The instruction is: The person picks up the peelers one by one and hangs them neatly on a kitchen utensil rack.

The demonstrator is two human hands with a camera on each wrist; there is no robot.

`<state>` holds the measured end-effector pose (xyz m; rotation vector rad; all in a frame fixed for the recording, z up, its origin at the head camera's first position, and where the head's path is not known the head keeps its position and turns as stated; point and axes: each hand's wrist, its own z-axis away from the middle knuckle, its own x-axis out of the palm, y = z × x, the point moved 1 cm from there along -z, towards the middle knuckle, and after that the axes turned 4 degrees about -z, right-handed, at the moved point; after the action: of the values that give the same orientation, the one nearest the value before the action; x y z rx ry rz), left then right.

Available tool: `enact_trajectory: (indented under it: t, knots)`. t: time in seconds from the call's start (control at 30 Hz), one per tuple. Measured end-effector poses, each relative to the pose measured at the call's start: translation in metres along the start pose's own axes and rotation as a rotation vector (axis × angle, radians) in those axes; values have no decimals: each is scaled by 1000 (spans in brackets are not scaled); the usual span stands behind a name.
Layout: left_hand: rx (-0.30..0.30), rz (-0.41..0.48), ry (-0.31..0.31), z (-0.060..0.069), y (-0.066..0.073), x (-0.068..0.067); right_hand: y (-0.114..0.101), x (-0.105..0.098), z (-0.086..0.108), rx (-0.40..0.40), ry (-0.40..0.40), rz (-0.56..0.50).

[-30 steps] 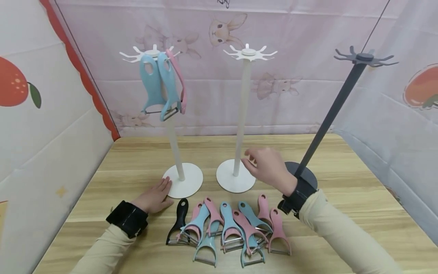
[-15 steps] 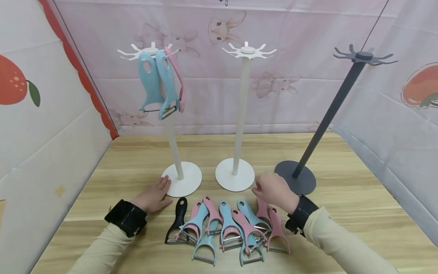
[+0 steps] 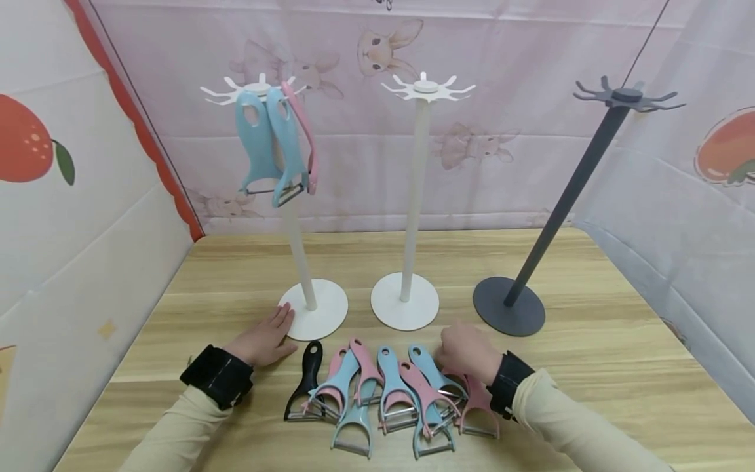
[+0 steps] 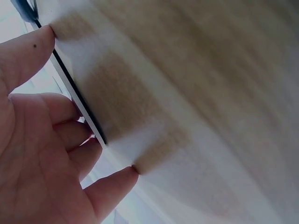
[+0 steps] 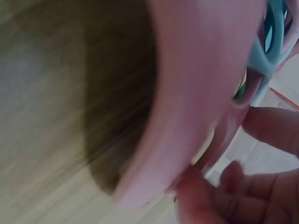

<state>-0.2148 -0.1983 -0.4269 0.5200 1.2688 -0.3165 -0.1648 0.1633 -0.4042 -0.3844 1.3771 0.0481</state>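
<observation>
My left hand [image 3: 262, 339] lies flat at the left white stand, fingertips on its round base [image 3: 327, 308]; in the left wrist view, the fingers [image 4: 63, 109] meet the base's edge. Two blue peelers [image 3: 257, 141] and one pink peeler [image 3: 307, 134] hang from that stand's hooks. My right hand [image 3: 468, 351] is at the right end of a pile of peelers [image 3: 360, 419]. Its thumb and fingers pinch a pink peeler [image 5: 224, 133], whose handle they mostly hide in the head view. Another pink peeler [image 5: 201, 70] fills the right wrist view's foreground.
A second white stand [image 3: 415, 196] with bare hooks is in the middle. At the right is a dark grey stand [image 3: 566, 196], its hooks also bare. A black peeler [image 3: 309, 370] lies at the pile's left end. Printed cloth [image 3: 489, 39] hangs behind the wooden table [image 3: 596, 308].
My right hand has come down and toward me, from beside the middle stand's post to the pink peelers at the pile's right. The left hand stays on the base.
</observation>
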Motion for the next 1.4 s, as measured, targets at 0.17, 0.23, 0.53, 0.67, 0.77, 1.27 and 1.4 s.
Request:
enact_trajectory:
  t: [0.17, 0.23, 0.53, 0.67, 0.77, 1.27, 1.4]
  knots:
    - [0, -18, 7, -1, -2, 1, 0, 4, 2, -16, 20, 10]
    - [0, -19, 8, -1, -2, 2, 1, 4, 2, -16, 18, 6]
    - [5, -2, 16, 0, 0, 0, 6, -2, -1, 36, 23, -96]
    - [2, -2, 11, 1, 0, 0, 8, -9, -1, 16, 187, -155]
    - [0, -5, 7, 1, 0, 0, 6, -14, 0, -21, 291, -168]
    - [-5, -13, 1, 1, 1, -2, -13, -32, -4, -192, 484, -246]
    - [2, -13, 8, 2, 3, -2, -22, -45, -11, -250, 542, -296]
